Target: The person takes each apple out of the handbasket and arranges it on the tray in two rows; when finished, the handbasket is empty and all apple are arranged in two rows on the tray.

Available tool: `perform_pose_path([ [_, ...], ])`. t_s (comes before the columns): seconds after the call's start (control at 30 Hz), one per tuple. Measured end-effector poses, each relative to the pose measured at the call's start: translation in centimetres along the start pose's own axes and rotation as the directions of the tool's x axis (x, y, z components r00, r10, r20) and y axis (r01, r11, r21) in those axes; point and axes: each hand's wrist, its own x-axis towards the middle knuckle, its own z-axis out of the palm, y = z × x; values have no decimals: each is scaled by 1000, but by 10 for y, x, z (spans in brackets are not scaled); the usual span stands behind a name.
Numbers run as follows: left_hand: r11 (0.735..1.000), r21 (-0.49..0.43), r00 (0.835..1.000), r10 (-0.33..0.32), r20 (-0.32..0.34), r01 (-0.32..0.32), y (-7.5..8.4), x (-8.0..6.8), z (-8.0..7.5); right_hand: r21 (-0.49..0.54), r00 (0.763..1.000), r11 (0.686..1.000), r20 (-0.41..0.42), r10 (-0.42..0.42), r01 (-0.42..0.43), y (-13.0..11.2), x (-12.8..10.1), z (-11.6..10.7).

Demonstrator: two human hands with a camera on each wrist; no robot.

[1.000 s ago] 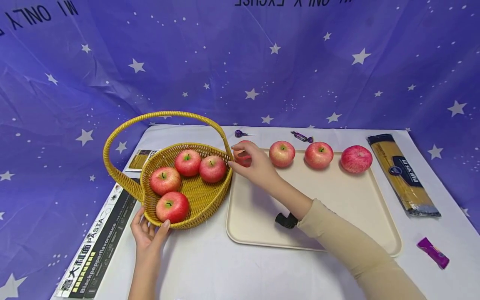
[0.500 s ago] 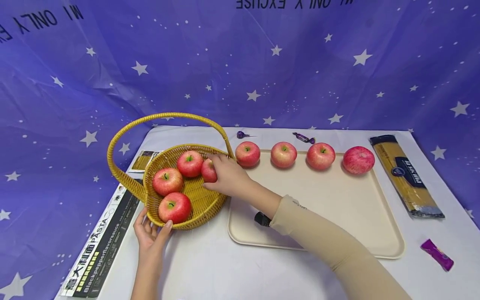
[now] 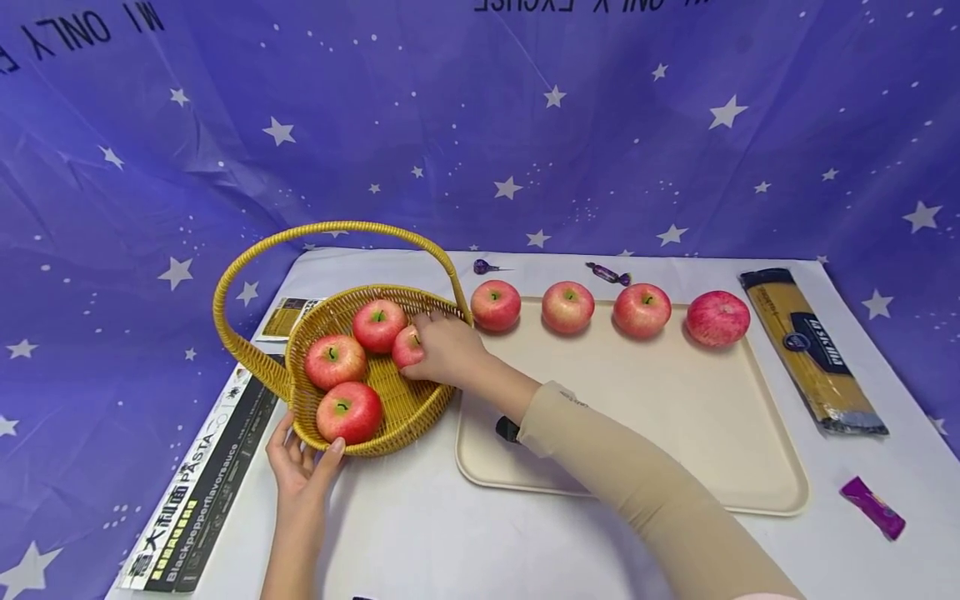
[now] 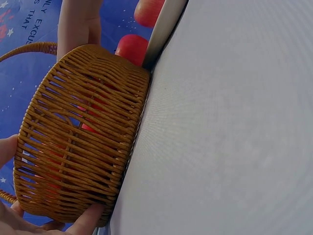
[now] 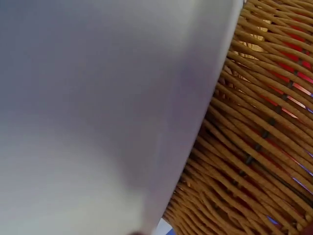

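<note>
My right hand [image 3: 448, 350] curls over an apple [image 3: 407, 347] inside the wicker basket [image 3: 408, 400], at the basket's 3 o'clock side. My left hand [image 3: 300, 462] cups the basket's rim at 6 o'clock, thumb against the weave. Three more apples sit in the basket.

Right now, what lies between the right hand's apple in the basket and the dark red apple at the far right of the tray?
In the head view, three apples in a row on the tray lie between them.
</note>
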Motion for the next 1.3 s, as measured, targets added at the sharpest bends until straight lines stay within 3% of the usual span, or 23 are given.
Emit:
perform_pose_path([
  [0.13,1000,-3,1000,-7,5,7,-1,0,1,67,998,997,-53,-32,36,5,-5,-3],
  [0.3,1000,-20,1000,4,0,-4,-2,0,2,207,991,973,-115,-75,98,6,-26,-27],
  [0.47,1000,-20,1000,8,5,-8,-4,0,3,328,970,932,-232,-75,151,20,-71,-59],
  [0.6,1000,-21,1000,14,8,-14,-4,0,2,378,947,915,-320,-11,139,49,-114,-83],
  [0.8,999,-33,1000,16,0,-16,-3,0,-1,373,924,927,-346,164,-25,107,-175,-108],
  [1.07,999,-47,1000,6,-4,-7,-2,-1,0,324,860,877,-254,443,-356,203,-253,-101],
  [1.17,998,-54,1000,16,-1,-16,-1,0,0,278,846,859,-206,491,-430,229,-272,-91],
  [1.3,997,-68,1000,24,-2,-24,-2,0,1,266,850,854,-171,499,-448,247,-285,-80],
])
